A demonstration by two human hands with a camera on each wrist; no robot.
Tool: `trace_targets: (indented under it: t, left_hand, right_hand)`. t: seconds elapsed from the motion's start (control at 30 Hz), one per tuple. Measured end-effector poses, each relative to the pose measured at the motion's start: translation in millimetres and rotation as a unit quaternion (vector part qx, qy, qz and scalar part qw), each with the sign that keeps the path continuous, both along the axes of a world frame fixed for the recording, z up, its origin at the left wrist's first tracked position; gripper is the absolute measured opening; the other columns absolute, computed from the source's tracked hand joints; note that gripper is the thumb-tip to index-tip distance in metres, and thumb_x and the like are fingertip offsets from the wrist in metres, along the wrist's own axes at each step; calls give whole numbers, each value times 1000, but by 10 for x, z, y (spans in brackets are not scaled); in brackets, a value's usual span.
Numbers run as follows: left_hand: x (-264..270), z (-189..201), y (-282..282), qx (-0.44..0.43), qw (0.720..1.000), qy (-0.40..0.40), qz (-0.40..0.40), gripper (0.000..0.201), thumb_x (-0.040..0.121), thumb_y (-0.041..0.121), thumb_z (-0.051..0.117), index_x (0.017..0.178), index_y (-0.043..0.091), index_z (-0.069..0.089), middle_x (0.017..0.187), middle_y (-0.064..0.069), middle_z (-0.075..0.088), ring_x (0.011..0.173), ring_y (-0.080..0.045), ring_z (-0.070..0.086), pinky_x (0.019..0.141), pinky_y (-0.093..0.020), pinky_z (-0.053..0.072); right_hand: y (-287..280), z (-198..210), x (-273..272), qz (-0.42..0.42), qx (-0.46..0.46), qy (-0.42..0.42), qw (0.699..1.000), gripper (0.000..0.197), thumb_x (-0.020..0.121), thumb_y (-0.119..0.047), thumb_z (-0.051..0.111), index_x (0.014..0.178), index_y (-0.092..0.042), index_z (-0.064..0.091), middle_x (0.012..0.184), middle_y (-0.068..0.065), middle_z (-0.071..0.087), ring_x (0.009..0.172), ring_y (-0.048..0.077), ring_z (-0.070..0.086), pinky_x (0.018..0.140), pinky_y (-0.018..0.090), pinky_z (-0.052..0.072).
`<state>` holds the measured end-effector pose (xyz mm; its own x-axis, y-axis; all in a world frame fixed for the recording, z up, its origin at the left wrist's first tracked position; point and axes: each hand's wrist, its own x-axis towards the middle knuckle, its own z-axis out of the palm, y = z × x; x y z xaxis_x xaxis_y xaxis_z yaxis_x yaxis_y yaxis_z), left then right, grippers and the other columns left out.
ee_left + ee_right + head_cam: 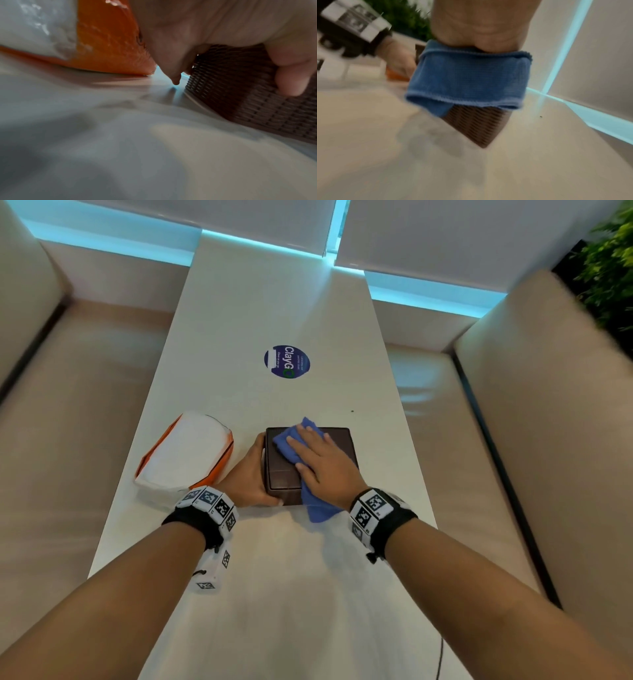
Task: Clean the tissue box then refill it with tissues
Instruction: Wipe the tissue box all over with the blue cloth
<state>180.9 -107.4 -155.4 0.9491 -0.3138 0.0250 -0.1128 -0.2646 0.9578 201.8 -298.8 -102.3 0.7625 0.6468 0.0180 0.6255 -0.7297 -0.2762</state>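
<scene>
Tissue box (pixel 310 465) under right-hand fingers (pixel 301 445)

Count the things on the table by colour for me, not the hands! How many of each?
Brown: 1, the tissue box
Blue: 2, the cloth and the round sticker
Orange and white: 1, the pack of tissues
Total: 4 things on the table

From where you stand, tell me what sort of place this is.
Probably a booth in a cafeteria or food court. A long white table runs between padded beige bench seats, and a round ClayGo sticker, whose small print seems to be a clean-up reminder, lies on the tabletop.
</scene>
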Motion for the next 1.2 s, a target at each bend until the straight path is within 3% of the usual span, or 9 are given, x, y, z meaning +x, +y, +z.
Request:
trace_targets:
  t: [0.2, 0.33, 0.47, 0.57, 0.63, 0.77, 0.97, 1.07, 1.2]
  left_hand:
    - [25, 17, -10, -7, 1000, 2, -2, 114, 47, 21, 84, 131, 45, 12, 127, -1, 48, 112, -2, 56, 89, -11, 46]
    - [21, 12, 6, 13, 1000, -2, -7, 117, 46, 28, 85, 134, 43, 8, 132, 1, 43, 116, 9, 49, 91, -4, 40]
    - [-5, 28, -25, -2, 1000, 20, 2, 115, 45, 29, 83, 132, 42, 10, 127, 10, 45, 111, 16, 50, 86, -3, 43]
    - [-29, 29, -42, -3, 999, 30, 12, 113, 45, 26, 84, 128, 51, 11, 127, 8, 46, 112, 6, 54, 87, -10, 46]
    - [-25, 34, -29, 4, 999, 31, 11, 114, 46, 24, 85, 127, 53, 11, 126, 9, 47, 112, 1, 55, 90, -17, 48]
    - [-4, 58, 5, 12, 999, 43, -1, 117, 46, 19, 85, 133, 45, 11, 127, -4, 49, 114, -14, 58, 96, -37, 51]
    - [58, 59, 51, 49, 997, 52, -2, 124, 46, 20, 86, 140, 38, 7, 134, -5, 43, 123, -17, 51, 102, -42, 47]
    - [109, 32, 94, 70, 995, 64, 0, 131, 45, 22, 87, 146, 28, 4, 137, -2, 42, 126, -15, 49, 105, -42, 45]
    - [156, 9, 142, 85, 994, 69, 10, 135, 44, 26, 88, 147, 29, 1, 137, -3, 43, 126, -17, 49, 105, -45, 45]
  right_hand:
    - [15, -32, -3, -298, 25, 17, 954, 50, 100, -21, 33, 147, -9, 25, 158, 17, 15, 148, 30, 10, 119, 44, 14]
    - [30, 80, 24, -418, 116, 101, 896, 48, 101, -21, 33, 147, -10, 24, 150, 18, 31, 132, 35, 39, 103, 40, 37]
    - [-201, 160, 218, -422, 230, 210, 851, 39, 102, -21, 35, 136, -4, 41, 122, 17, 55, 112, 32, 53, 94, 37, 40]
    - [-481, 8, 225, -404, 345, 337, 777, 34, 102, -25, 35, 131, -10, 48, 87, -1, 66, 75, 13, 62, 73, 31, 45]
    - [-601, -172, 157, -395, 367, 387, 748, 35, 103, -26, 34, 134, -15, 46, 81, -7, 72, 64, 6, 63, 74, 37, 49]
    - [-669, -49, 126, -344, 315, 358, 809, 38, 101, -15, 38, 138, -11, 45, 124, 13, 61, 107, 29, 59, 103, 45, 43]
    - [-894, 60, 242, -297, 125, 235, 917, 44, 98, -7, 42, 142, -10, 40, 149, 8, 40, 139, 25, 36, 115, 35, 28]
    - [-952, -50, 226, -287, 51, 189, 938, 46, 98, -11, 43, 144, -12, 36, 152, 11, 33, 140, 31, 31, 114, 37, 25]
    - [-928, -186, 122, -309, -62, 209, 926, 74, 92, -46, 50, 151, -28, 8, 160, 9, -8, 147, 37, -8, 117, 54, 4]
